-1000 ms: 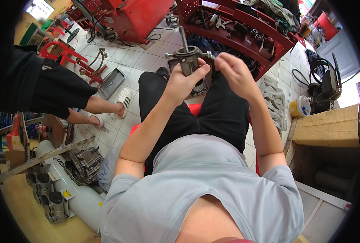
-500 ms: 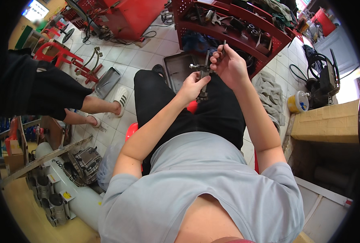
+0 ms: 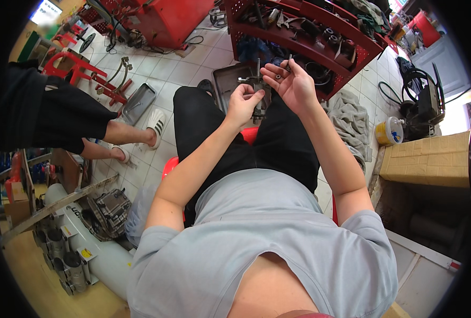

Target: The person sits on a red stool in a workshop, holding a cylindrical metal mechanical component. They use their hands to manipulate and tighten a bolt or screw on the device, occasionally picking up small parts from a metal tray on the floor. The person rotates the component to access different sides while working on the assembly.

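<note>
Over my lap, my left hand (image 3: 243,107) is closed around a dark metal mechanical part (image 3: 259,103) with a thin rod standing up from its far end and a bright bolt-like piece sticking out to the left. Just to its right is my right hand (image 3: 297,90), palm turned up. Its thumb and a finger pinch a short thin metal rod (image 3: 289,59). A small ring-shaped metal piece (image 3: 279,77) rests against the other fingers, which are stretched toward the left. The lower end of the pinched rod is hidden by the fingers.
Between my feet and the red tool cart (image 3: 299,24) sits a dark metal tray (image 3: 222,79). At left a person's legs (image 3: 132,135) stand close by, near another tray (image 3: 140,102). Grey cloth (image 3: 349,119) and a yellow-white bucket (image 3: 389,131) lie at right.
The fingers of my right hand have uncurled, showing the small ring-shaped piece. Both hands and the mechanical part have shifted slightly left.
</note>
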Action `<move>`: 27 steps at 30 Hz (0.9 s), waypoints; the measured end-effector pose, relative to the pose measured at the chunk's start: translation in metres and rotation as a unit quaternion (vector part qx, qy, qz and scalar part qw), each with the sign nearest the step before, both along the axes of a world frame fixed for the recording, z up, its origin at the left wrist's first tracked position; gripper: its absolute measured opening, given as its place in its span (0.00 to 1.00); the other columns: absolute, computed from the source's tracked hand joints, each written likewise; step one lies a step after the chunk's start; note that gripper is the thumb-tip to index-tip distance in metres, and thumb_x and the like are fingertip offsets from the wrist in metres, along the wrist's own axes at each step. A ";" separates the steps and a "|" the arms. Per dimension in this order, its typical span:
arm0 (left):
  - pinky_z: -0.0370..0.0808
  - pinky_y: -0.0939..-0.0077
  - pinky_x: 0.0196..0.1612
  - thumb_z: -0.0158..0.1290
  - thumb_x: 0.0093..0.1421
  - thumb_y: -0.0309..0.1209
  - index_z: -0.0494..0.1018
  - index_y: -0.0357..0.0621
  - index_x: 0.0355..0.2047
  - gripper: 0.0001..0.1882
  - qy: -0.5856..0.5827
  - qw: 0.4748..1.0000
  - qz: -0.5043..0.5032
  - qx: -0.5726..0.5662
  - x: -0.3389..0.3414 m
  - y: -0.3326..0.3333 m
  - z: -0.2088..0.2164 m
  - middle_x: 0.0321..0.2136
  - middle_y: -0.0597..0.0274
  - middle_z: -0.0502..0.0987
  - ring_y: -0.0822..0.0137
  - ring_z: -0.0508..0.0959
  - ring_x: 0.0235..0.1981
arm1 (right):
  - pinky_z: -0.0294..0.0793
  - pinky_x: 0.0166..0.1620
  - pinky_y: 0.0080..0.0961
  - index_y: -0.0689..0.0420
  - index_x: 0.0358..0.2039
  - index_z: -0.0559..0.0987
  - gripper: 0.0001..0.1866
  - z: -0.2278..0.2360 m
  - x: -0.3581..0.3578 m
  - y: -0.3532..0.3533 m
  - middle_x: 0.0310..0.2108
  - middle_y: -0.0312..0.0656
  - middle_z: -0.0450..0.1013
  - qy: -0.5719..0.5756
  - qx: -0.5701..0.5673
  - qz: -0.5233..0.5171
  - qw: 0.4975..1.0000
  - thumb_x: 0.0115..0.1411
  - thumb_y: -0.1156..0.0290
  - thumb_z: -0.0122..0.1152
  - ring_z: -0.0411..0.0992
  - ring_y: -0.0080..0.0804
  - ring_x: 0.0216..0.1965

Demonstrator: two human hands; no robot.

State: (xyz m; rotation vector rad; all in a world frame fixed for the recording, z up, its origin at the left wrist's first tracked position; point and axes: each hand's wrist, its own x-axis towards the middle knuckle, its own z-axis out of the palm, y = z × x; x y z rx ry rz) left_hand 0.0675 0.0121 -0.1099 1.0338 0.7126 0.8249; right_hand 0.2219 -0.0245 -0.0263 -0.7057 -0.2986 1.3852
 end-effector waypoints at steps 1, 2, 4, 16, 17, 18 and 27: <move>0.75 0.79 0.29 0.59 0.57 0.33 0.63 0.40 0.38 0.17 0.011 1.000 0.013 -0.004 0.001 0.000 0.001 0.28 0.59 0.76 0.73 0.77 0.27 | 0.75 0.43 0.38 0.58 0.32 0.69 0.16 -0.001 -0.003 -0.001 0.37 0.52 0.73 -0.006 -0.005 0.002 1.000 0.68 0.61 0.38 0.73 0.44 0.40; 0.76 0.79 0.29 0.59 0.57 0.32 0.65 0.41 0.37 0.15 0.023 0.999 0.025 -0.008 0.002 -0.001 0.003 0.27 0.60 0.76 0.73 0.77 0.27 | 0.75 0.41 0.36 0.57 0.32 0.69 0.15 -0.003 -0.004 -0.002 0.36 0.51 0.73 -0.013 -0.010 0.003 1.000 0.68 0.61 0.38 0.74 0.42 0.38; 0.76 0.78 0.29 0.59 0.57 0.31 0.67 0.42 0.36 0.13 0.024 0.999 0.030 -0.037 0.002 -0.001 0.002 0.27 0.62 0.76 0.73 0.77 0.26 | 0.72 0.36 0.31 0.56 0.32 0.70 0.14 -0.014 -0.006 0.000 0.31 0.45 0.72 -0.033 -0.009 0.029 0.999 0.68 0.61 0.39 0.72 0.35 0.32; 0.71 0.80 0.25 0.57 0.59 0.33 0.73 0.44 0.38 0.09 0.005 0.990 0.013 -0.142 0.008 -0.012 -0.017 0.27 0.70 0.75 0.77 0.73 0.24 | 0.66 0.36 0.30 0.64 0.29 0.69 0.13 -0.043 -0.037 -0.002 0.25 0.44 0.65 -0.591 0.105 0.004 0.800 0.65 0.66 0.44 0.66 0.32 0.31; 0.72 0.80 0.26 0.56 0.59 0.33 0.72 0.45 0.38 0.10 -0.004 0.990 0.007 -0.140 0.008 -0.013 -0.019 0.28 0.70 0.75 0.76 0.73 0.26 | 0.66 0.36 0.30 0.64 0.29 0.69 0.13 -0.043 -0.038 -0.001 0.24 0.44 0.65 -0.600 0.112 0.000 0.792 0.65 0.67 0.44 0.66 0.32 0.30; 0.72 0.80 0.27 0.56 0.58 0.33 0.72 0.46 0.39 0.10 -0.013 0.991 0.002 -0.137 0.008 -0.014 -0.020 0.29 0.70 0.75 0.75 0.74 0.27 | 0.65 0.33 0.25 0.61 0.28 0.70 0.13 -0.041 -0.038 -0.003 0.23 0.40 0.65 -0.564 0.099 -0.004 0.820 0.65 0.67 0.43 0.65 0.27 0.27; 0.74 0.74 0.31 0.53 0.61 0.35 0.72 0.45 0.40 0.10 -0.009 0.986 0.001 -0.167 0.009 -0.019 -0.001 0.30 0.67 0.75 0.72 0.74 0.29 | 0.71 0.31 0.32 0.54 0.29 0.68 0.15 -0.033 -0.011 0.004 0.25 0.41 0.69 0.004 -0.021 0.020 1.000 0.68 0.60 0.39 0.70 0.36 0.28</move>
